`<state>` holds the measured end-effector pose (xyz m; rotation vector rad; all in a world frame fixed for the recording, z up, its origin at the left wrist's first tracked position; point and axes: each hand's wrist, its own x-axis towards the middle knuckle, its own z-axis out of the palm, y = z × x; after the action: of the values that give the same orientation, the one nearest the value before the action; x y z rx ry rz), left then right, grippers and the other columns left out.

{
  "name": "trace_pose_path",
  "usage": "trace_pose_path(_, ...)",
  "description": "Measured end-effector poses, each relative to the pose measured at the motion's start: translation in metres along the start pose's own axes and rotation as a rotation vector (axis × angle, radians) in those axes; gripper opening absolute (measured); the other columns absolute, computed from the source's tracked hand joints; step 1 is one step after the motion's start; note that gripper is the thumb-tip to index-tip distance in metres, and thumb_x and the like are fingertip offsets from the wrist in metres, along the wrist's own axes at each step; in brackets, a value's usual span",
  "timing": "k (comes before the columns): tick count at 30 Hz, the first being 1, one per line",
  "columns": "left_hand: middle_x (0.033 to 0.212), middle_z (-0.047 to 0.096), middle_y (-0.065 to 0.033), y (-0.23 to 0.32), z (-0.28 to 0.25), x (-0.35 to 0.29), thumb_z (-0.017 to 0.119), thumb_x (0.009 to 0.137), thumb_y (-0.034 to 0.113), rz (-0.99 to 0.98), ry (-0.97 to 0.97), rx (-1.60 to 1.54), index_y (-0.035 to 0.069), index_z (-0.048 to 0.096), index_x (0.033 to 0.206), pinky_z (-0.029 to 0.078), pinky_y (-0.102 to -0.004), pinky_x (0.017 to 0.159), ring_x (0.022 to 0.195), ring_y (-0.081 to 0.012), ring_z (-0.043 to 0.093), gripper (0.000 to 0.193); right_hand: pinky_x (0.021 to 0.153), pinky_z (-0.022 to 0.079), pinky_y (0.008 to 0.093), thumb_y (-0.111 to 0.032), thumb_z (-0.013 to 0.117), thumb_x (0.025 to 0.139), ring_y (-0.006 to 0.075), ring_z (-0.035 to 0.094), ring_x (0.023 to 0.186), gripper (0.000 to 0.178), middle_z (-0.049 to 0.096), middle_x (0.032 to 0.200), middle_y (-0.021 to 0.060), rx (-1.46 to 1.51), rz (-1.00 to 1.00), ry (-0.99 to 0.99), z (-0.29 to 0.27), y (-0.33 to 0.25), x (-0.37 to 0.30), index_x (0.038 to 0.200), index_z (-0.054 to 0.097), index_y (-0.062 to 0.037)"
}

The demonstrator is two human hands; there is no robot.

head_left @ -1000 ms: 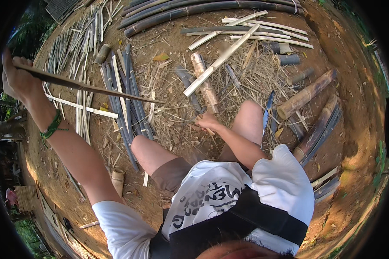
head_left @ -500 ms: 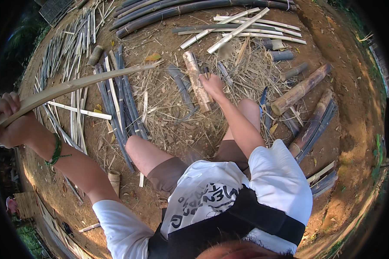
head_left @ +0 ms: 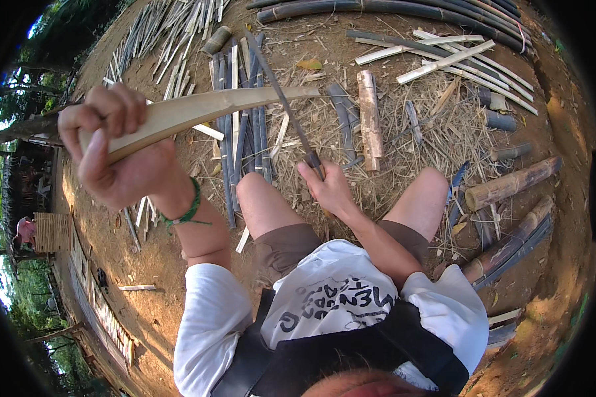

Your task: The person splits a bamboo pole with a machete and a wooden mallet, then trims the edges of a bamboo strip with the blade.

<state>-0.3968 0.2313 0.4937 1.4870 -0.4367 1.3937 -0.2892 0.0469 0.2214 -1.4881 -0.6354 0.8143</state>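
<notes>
My left hand (head_left: 116, 145) is raised at the left, fingers wrapped around the broad end of a pale split bamboo strip (head_left: 212, 109). The strip narrows toward its far end and points right. Lower down, between my knees, my right hand (head_left: 329, 190) grips the handle of a long dark-bladed knife (head_left: 297, 129). Its blade tilts up and to the left, crossing the strip near the narrow end; whether they touch I cannot tell. A short, rough-barked log (head_left: 369, 119) lies on the ground just beyond my right hand.
Dark bamboo splits (head_left: 248, 126) lie beyond my left knee, with pale strips heaped farther left. Long dark poles (head_left: 377, 6) lie at the back. Pale strips (head_left: 447, 61), bamboo offcuts and thick bamboo pieces (head_left: 513, 183) are at the right. A blue-handled tool (head_left: 458, 178) rests by my right knee.
My right hand has come back from beside the log toward me, and the knife blade now shows fully. My left hand with the bamboo strip is nearer the middle. The view has shifted left.
</notes>
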Motion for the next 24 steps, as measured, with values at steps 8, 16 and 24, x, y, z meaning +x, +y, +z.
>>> trace_pose_path(8, 0.068, 0.038, -0.0046, -0.020, 0.012, -0.017, 0.052, 0.096, 0.044, 0.002, 0.013, -0.108, 0.009, 0.041, 0.086, 0.031, -0.0247, 0.055, 0.059, -0.0129, 0.034, 0.038, 0.050, 0.037, 0.0352, -0.040, 0.063, 0.101, 0.0131, 0.047, 0.050, 0.043, 0.052, 0.055, 0.0048, -0.085, -0.272, -0.035, 0.012, -0.072, -0.018, 0.092, 0.065, 0.0021)
trace_pose_path(16, 0.068, 0.039, -0.0038, -0.015, 0.031, -0.029, 0.052, 0.093, 0.037, -0.016, 0.062, -0.022, 0.010, 0.043, 0.084, 0.031, -0.0264, 0.056, 0.061, -0.0135, 0.035, 0.030, 0.049, 0.039, 0.0393, -0.038, 0.063, 0.101, 0.0233, 0.050, 0.045, 0.042, 0.047, 0.050, 0.0125, -0.161, -0.318, -0.051, 0.000, -0.109, -0.021, 0.089, 0.066, 0.0030)
trace_pose_path(24, 0.067, 0.038, -0.0045, -0.016, 0.038, -0.031, 0.056, 0.090, 0.031, -0.014, 0.047, -0.036, 0.010, 0.041, 0.084, 0.031, -0.0263, 0.057, 0.060, -0.0141, 0.035, 0.026, 0.047, 0.039, 0.0405, -0.038, 0.066, 0.098, 0.0298, 0.054, 0.042, 0.044, 0.048, 0.048, 0.0150, -0.155, -0.278, -0.088, 0.003, -0.104, -0.020, 0.095, 0.065, 0.0055)
